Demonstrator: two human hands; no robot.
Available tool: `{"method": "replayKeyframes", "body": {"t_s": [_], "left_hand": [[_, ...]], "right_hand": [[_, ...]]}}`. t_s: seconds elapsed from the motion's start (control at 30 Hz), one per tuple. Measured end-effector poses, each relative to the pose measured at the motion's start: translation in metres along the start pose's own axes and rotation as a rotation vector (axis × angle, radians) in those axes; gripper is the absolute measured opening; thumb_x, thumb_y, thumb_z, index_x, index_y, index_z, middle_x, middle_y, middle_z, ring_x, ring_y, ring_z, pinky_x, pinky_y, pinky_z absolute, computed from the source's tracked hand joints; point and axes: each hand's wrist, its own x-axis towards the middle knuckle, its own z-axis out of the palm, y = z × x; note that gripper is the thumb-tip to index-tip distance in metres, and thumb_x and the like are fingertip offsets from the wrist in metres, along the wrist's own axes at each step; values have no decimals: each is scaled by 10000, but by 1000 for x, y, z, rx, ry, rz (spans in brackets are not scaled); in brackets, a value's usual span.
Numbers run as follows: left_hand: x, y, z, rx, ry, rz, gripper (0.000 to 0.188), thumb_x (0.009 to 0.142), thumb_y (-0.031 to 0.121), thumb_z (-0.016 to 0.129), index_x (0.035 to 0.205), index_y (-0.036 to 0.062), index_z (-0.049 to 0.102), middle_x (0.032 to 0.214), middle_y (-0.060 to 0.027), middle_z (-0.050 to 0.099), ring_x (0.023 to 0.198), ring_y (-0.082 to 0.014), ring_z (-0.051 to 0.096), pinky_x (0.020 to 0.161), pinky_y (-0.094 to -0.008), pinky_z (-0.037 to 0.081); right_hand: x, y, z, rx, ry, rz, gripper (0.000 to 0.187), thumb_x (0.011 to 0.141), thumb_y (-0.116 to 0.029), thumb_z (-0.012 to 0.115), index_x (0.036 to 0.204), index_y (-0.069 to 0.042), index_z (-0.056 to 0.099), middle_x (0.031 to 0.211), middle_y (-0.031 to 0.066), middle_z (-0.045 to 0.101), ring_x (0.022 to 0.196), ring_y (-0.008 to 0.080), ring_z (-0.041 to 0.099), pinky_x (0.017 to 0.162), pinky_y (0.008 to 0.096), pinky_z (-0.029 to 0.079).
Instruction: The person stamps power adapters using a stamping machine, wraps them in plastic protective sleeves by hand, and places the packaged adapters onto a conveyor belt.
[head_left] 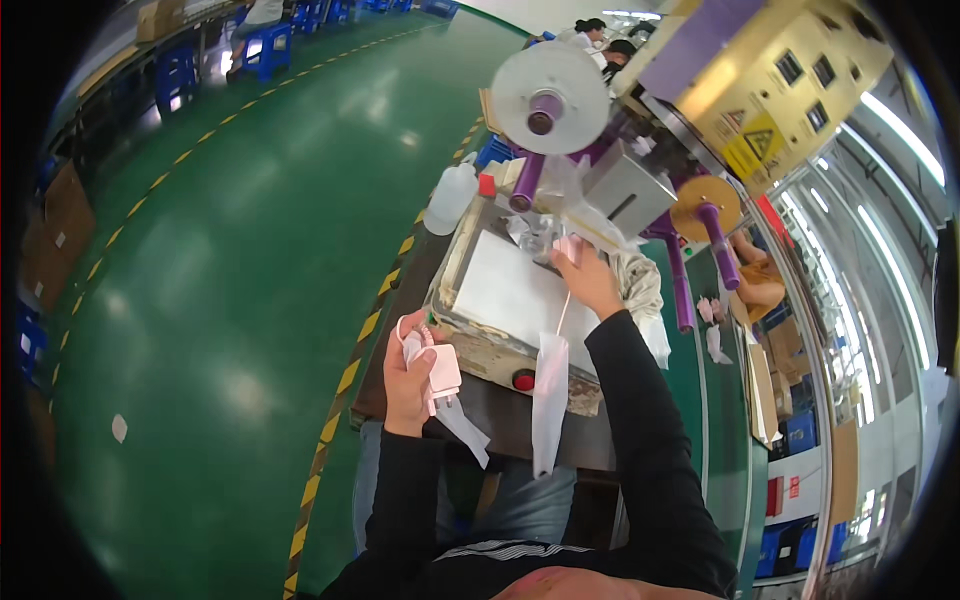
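My left hand [404, 388] is closed round a pale pink power adapter [444, 370] with its metal prongs pointing down. A pink cable loops over the fingers, and a strip of whitish film [466, 432] trails below. Over the far right of the work plate, my right hand [592, 282] grips another small pink adapter [568, 248], partly covered by the fingers. From it a thin pink cord [564, 312] runs down towards a hanging white film sleeve [549, 400]. Clear crumpled film lies just beyond those fingers.
A white work plate [520, 288] lies on a worn machine base with a red button [523, 380]. Purple rollers, a white reel [550, 98] and a yellow machine housing [765, 90] stand beyond. A white bottle [452, 198] is at the left; a grey cloth [637, 283] is at the right.
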Motion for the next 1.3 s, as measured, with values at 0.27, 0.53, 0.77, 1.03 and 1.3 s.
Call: {"method": "replayKeyframes", "body": {"t_s": [0.27, 0.53, 0.77, 1.03, 1.3], "left_hand": [[13, -5, -7, 322, 73, 40, 601, 817, 7, 608, 1410, -5, 512, 1405, -105, 528, 1246, -197, 519, 1081, -326, 403], [21, 4, 0, 354, 48, 21, 570, 827, 20, 601, 1393, -4, 539, 1526, -168, 441, 1343, -238, 483, 1090, -361, 437], [19, -2, -12, 327, 66, -34, 540, 846, 17, 605, 1384, 9, 555, 1524, -172, 458, 1341, -221, 485, 1030, -337, 474], [25, 3, 5, 262, 47, -55, 406, 938, 54, 564, 1343, 43, 564, 996, -34, 589, 782, -156, 671, 670, -279, 553], [29, 2, -7, 411, -17, -83, 360, 958, 211, 598, 1282, 59, 562, 1040, -78, 615, 730, -264, 715, 608, -364, 604]], "right_hand": [[58, 14, 23, -164, -17, -106, 646, 934, -564, 593, 1312, -40, 585, 1305, 257, 613, 1244, 435, 563, 1034, 439, 449], [52, 15, 44, -25, -14, 11, 607, 936, -553, 600, 1232, -24, 633, 1192, 273, 664, 1151, 466, 609, 984, 496, 482], [57, 17, 56, -14, 160, -168, 582, 965, -552, 565, 1033, 20, 643, 1034, 286, 674, 1042, 470, 633, 880, 495, 491], [22, 28, -18, 271, -412, -42, 895, 919, -556, 635, 1506, 63, 365, 1477, 341, 440, 1431, 426, 389, 1172, 411, 325], [-240, 39, 11, 1664, 406, 595, 676, 920, -281, 681, 1415, 97, 418, 1450, 271, 465, 1327, 397, 488, 1133, 437, 383]]}}
